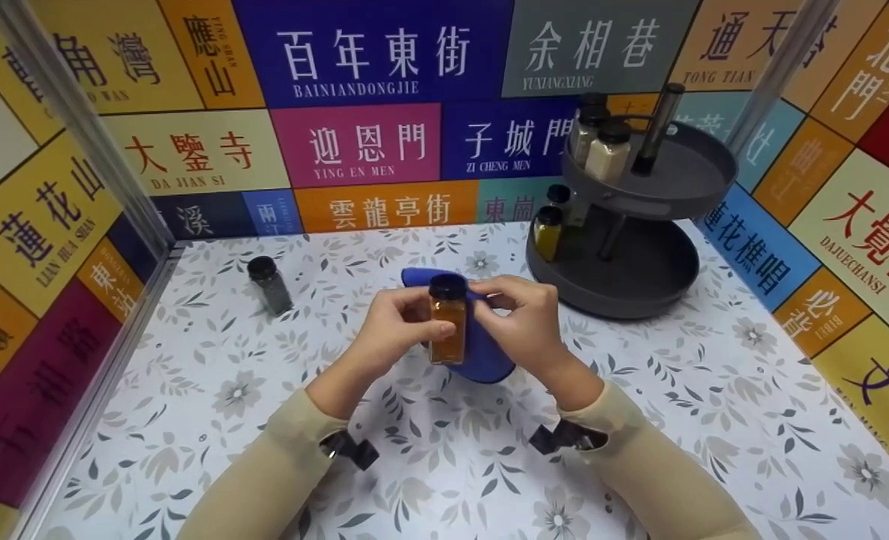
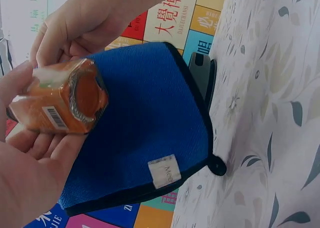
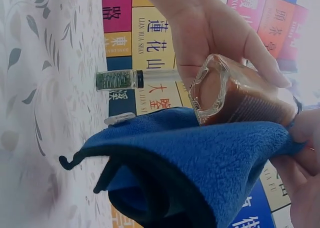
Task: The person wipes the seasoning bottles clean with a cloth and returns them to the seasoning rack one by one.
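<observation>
My left hand (image 1: pixel 396 324) grips a square glass spice jar (image 1: pixel 448 330) with a black lid and orange-brown contents, held upright over the table. In the left wrist view the jar's base and a barcode label face the camera. My right hand (image 1: pixel 523 319) pinches a blue cloth (image 1: pixel 489 352) with dark edging beside the jar's lid. The cloth (image 2: pixel 140 118) hangs down behind the jar, and a small white tag (image 2: pixel 164 171) shows on it. In the right wrist view, folds of the cloth lie against the jar's side.
A jar with dark green contents (image 1: pixel 270 286) stands on the patterned table (image 1: pixel 241 442) to the left. At the back right is a two-tier dark grey rack (image 1: pixel 650 300) bearing several black-lidded jars. Printed panels (image 1: pixel 369 142) wall the back and sides.
</observation>
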`<move>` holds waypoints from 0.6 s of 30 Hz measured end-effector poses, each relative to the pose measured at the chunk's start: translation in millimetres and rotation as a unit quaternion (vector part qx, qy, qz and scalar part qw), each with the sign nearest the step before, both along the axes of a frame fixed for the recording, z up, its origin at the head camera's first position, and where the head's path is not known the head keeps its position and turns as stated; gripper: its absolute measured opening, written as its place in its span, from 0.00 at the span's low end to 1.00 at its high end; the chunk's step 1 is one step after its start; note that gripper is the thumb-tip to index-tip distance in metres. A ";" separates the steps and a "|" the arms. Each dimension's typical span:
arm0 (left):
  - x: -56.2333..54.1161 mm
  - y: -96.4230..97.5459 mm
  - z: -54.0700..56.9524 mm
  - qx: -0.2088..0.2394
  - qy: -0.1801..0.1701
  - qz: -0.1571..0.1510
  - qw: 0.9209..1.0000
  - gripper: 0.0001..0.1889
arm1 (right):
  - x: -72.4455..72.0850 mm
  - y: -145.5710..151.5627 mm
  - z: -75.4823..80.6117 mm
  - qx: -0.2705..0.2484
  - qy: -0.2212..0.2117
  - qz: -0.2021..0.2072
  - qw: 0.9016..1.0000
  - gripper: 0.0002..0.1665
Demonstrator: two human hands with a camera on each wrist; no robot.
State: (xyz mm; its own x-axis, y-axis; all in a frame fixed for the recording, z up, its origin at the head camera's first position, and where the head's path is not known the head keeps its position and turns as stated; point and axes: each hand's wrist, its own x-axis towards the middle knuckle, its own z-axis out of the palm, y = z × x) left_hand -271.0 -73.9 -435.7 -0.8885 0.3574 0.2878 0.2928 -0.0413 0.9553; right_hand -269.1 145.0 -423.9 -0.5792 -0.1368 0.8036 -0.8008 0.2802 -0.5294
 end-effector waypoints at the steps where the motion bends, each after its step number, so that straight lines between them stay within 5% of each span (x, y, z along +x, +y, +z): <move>1: 0.0 -0.1 0.3 -0.001 0.001 -0.003 1.000 0.19 | -0.4 0.1 0.1 -0.003 -0.007 0.004 1.000 0.12; 4: 0.9 0.0 1.1 -0.009 0.008 0.000 1.000 0.19 | -1.0 0.0 -0.7 -0.004 -0.015 0.001 1.000 0.12; 10: 2.2 2.4 0.2 -0.029 0.018 0.059 0.998 0.17 | 2.2 -2.5 -0.6 0.005 0.026 -0.015 1.000 0.13; 18: 0.0 -0.7 2.8 -0.004 0.006 0.092 0.996 0.13 | 6.2 -9.6 -4.0 0.000 0.040 -0.016 0.999 0.15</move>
